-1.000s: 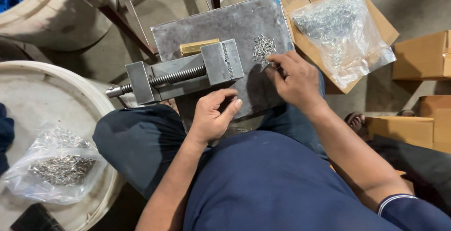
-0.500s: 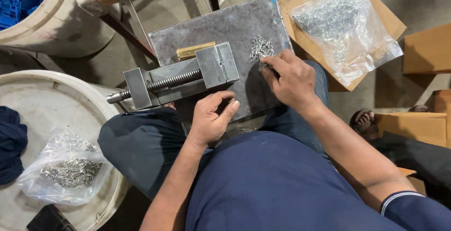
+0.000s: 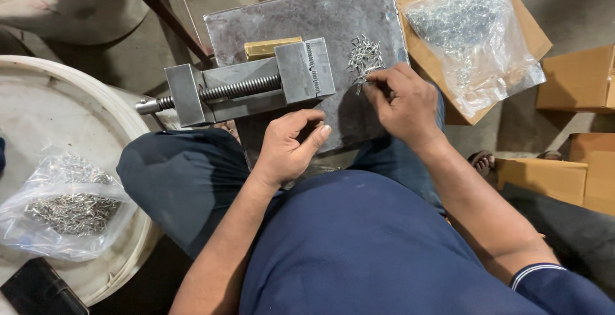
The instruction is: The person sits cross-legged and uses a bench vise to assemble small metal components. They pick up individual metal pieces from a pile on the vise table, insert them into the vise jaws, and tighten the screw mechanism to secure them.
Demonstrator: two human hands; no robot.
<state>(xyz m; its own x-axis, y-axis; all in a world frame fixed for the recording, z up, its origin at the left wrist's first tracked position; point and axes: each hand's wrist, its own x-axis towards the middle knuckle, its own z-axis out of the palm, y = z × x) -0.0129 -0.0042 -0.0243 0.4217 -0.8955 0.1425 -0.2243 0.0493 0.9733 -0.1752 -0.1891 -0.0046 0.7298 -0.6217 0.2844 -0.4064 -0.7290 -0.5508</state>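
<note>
hands, two, bare, seen from above over a dark blue shirt and trousers. right hand (image 3: pixel 405 102): fingertips pinched together at the lower edge of a small heap of rivets (image 3: pixel 364 59); whether a rivet is actually held cannot be told. left hand (image 3: pixel 289 147): loosely curled, nothing gripped, rested at the near edge of the metal plate (image 3: pixel 320 14), just below the vise.

listed from largest to smallest:

white drum (image 3: pixel 57 123), round, at the left; its flat top is partly covered by a bag.

metal plate, grey, scuffed, flat, laid across the lap and used as a desk; the vise and the rivet heap are carried on it.

cardboard boxes (image 3: pixel 576 81), brown, several, at the right, on the floor.

large plastic bag (image 3: pixel 477 40), clear, filled with silvery fasteners, laid on an open cardboard box just right of the plate.

vise (image 3: pixel 246 84), grey steel, lying along the plate, its screw thread exposed between the end block and the sliding jaw; a brass-coloured block (image 3: pixel 272 47) is seen just behind the jaw.

small plastic bag (image 3: pixel 67 206), clear, holding dull grey fasteners, laid on the drum top.

heap of rivets, silvery, loose, on the plate right of the vise, touched by the right fingertips.
</note>
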